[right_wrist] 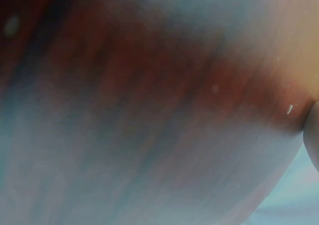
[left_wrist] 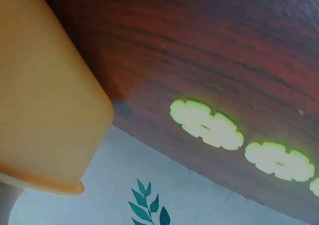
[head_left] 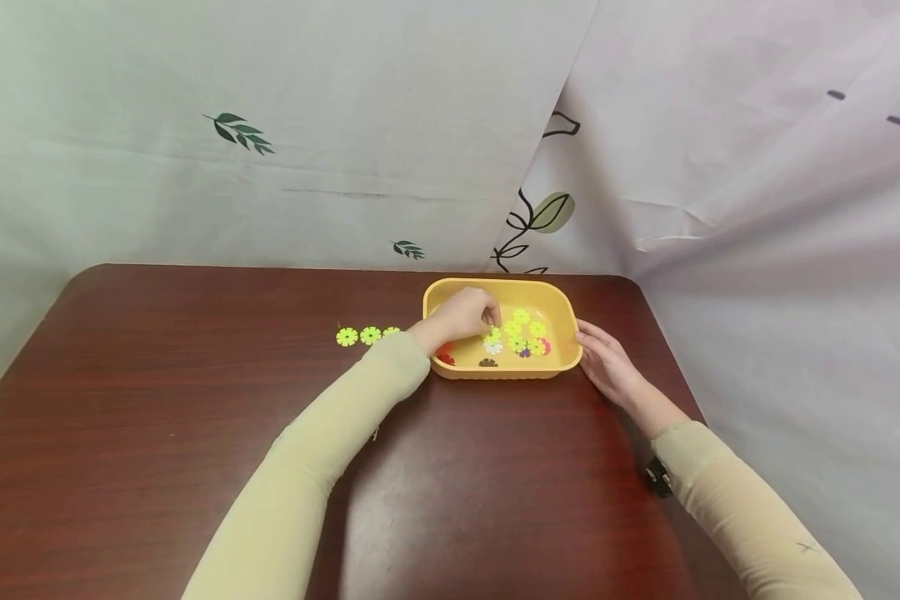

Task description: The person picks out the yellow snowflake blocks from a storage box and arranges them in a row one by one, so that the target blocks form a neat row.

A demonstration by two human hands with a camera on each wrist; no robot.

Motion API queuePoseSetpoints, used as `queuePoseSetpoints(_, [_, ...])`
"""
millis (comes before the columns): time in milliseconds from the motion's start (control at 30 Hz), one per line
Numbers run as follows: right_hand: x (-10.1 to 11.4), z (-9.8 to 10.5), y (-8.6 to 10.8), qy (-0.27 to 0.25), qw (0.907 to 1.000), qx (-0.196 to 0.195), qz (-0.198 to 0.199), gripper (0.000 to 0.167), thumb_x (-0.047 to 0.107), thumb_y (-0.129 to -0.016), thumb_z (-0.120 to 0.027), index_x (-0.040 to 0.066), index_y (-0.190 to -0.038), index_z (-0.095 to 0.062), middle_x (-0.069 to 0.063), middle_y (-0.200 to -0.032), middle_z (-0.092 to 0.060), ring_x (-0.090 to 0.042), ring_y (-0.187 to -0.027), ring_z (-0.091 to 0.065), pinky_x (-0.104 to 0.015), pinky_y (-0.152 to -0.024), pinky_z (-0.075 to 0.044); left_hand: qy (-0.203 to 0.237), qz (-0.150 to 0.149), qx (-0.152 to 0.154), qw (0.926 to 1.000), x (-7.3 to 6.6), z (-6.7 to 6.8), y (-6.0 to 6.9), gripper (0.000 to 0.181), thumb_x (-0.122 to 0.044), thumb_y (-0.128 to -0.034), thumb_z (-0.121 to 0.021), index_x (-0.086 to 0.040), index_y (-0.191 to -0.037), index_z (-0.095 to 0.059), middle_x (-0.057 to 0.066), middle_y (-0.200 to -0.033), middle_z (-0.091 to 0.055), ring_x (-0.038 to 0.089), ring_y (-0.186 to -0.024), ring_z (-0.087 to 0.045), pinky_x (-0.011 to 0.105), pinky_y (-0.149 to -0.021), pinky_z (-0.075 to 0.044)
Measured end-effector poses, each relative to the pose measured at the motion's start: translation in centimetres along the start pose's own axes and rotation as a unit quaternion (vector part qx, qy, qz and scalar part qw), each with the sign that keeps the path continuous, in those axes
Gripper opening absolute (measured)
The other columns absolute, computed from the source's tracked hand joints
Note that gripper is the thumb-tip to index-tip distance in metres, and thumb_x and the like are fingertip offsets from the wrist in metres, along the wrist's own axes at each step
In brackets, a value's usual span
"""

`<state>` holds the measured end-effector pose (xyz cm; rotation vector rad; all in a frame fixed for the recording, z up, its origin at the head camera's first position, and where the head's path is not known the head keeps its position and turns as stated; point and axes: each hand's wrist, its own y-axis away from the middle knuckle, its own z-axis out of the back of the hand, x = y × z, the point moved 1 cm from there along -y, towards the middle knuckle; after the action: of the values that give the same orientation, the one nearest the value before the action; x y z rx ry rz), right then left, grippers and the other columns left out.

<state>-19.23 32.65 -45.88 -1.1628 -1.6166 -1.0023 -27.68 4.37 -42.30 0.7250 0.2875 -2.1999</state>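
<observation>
A yellow plastic basin (head_left: 502, 374) stands near the table's back edge. Inside it lie several yellow flower-shaped plastic discs (head_left: 537, 329), with a white disc (head_left: 492, 347), a red disc (head_left: 446, 359) and a brown disc (head_left: 488, 362). My left hand (head_left: 465, 313) reaches over the left rim; its bent fingers pinch a yellow disc (head_left: 494, 333) above the white one. With thumb and fingers at the right rim, my right hand (head_left: 607, 362) holds the basin. The left wrist view shows the basin's outer wall (left_wrist: 50, 95); a fingertip (right_wrist: 313, 140) touches it at the right wrist view's edge.
Left of the basin, yellow discs lie in a row (head_left: 371, 336) on the dark red-brown table (head_left: 195, 417); my left sleeve partly covers the row's right end. White cloth with leaf prints (head_left: 405, 167) hangs behind the table and along its right side.
</observation>
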Motion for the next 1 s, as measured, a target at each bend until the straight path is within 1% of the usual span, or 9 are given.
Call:
queuePoseSetpoints(67, [0.0,-0.1,0.0,-0.003,1.0,-0.001,0.002,0.03,0.003,-0.113,-0.039,0.016,-0.129,-0.061,0.007,-0.124,-0.074,-0.002,-0.115,-0.069,-0.016,-0.1,-0.055,0.004,-0.003,-0.003,1.0,0.0,0.1,0.1,0.017,0.004,-0.0951,-0.065,-0.005,-0.098,-0.078,0.009,-0.102,-0.077,0.019,-0.095,-0.066,0.028,-0.091,-0.056])
queuePoseSetpoints(200, [0.1,-0.1,0.1,0.0,1.0,-0.006,0.003,0.032,0.003,-0.113,-0.039,0.018,-0.127,-0.063,0.008,-0.122,-0.074,-0.002,-0.113,-0.069,-0.015,-0.099,-0.054,0.008,-0.009,-0.007,0.9999,-0.2,0.5,0.6,0.015,0.001,-0.0981,-0.064,-0.006,-0.097,-0.078,0.009,-0.102,-0.077,0.019,-0.096,-0.065,0.029,-0.092,-0.056])
queuePoseSetpoints(367, [0.2,-0.1,0.3,-0.011,0.9999,-0.002,0.003,0.032,0.003,-0.112,-0.04,0.017,-0.128,-0.064,0.006,-0.121,-0.074,-0.003,-0.112,-0.069,-0.016,-0.099,-0.054,0.038,-0.021,-0.015,0.9989,-0.5,1.3,1.1,0.014,0.0,-0.0999,-0.065,-0.003,-0.1,-0.078,0.01,-0.103,-0.078,0.021,-0.097,-0.068,0.031,-0.093,-0.058])
queuePoseSetpoints(500, [0.2,0.0,0.3,-0.014,0.9999,-0.001,0.005,0.032,0.002,-0.112,-0.04,0.016,-0.128,-0.065,0.006,-0.121,-0.075,-0.003,-0.112,-0.069,-0.016,-0.099,-0.054,0.052,-0.025,-0.033,0.9978,-0.4,2.3,1.6,0.01,-0.005,-0.1011,-0.068,-0.004,-0.101,-0.078,0.009,-0.102,-0.078,0.021,-0.096,-0.069,0.031,-0.091,-0.058])
queuePoseSetpoints(567, [0.3,0.1,0.4,-0.016,0.9998,0.001,0.007,0.032,0.002,-0.112,-0.04,0.016,-0.129,-0.065,0.006,-0.123,-0.074,-0.004,-0.114,-0.068,-0.016,-0.099,-0.054,0.059,-0.022,-0.045,0.997,-0.2,3.0,2.1,0.009,-0.007,-0.101,-0.07,-0.005,-0.102,-0.079,0.008,-0.102,-0.078,0.021,-0.096,-0.07,0.031,-0.091,-0.059])
queuePoseSetpoints(667, [0.3,0.1,0.4,-0.012,0.9999,0.0,0.007,0.032,0.002,-0.113,-0.04,0.016,-0.129,-0.064,0.006,-0.124,-0.074,-0.003,-0.114,-0.068,-0.016,-0.1,-0.054,0.079,-0.011,-0.065,0.9946,0.4,4.0,2.8,0.007,-0.007,-0.0997,-0.072,-0.005,-0.103,-0.079,0.009,-0.103,-0.079,0.022,-0.097,-0.072,0.033,-0.092,-0.06])
queuePoseSetpoints(833, [0.2,0.0,0.1,-0.007,1.0,0.001,0.003,0.031,0.003,-0.113,-0.04,0.012,-0.136,-0.058,0.006,-0.126,-0.073,-0.003,-0.117,-0.068,-0.016,-0.102,-0.053,0.136,0.011,-0.101,0.9854,2.2,5.8,4.0,0.009,-0.004,-0.0981,-0.074,-0.002,-0.105,-0.079,0.014,-0.105,-0.078,0.026,-0.1,-0.072,0.036,-0.095,-0.06])
queuePoseSetpoints(900, [0.2,0.0,0.0,-0.006,1.0,0.001,0.001,0.03,0.004,-0.113,-0.04,0.01,-0.137,-0.057,0.007,-0.127,-0.073,-0.003,-0.118,-0.067,-0.015,-0.103,-0.053,0.154,0.016,-0.116,0.981,3.0,6.4,4.6,0.009,-0.004,-0.0981,-0.074,-0.001,-0.106,-0.079,0.016,-0.106,-0.078,0.027,-0.1,-0.071,0.035,-0.094,-0.059])
queuePoseSetpoints(1000, [0.1,0.0,-0.1,-0.008,1.0,-0.001,0.0,0.03,0.004,-0.113,-0.041,0.012,-0.136,-0.058,0.007,-0.126,-0.073,-0.003,-0.118,-0.068,-0.016,-0.103,-0.053,0.166,0.026,-0.127,0.9777,3.9,7.2,5.7,0.011,-0.005,-0.0983,-0.074,0.0,-0.106,-0.078,0.017,-0.107,-0.078,0.027,-0.098,-0.071,0.033,-0.09,-0.058])
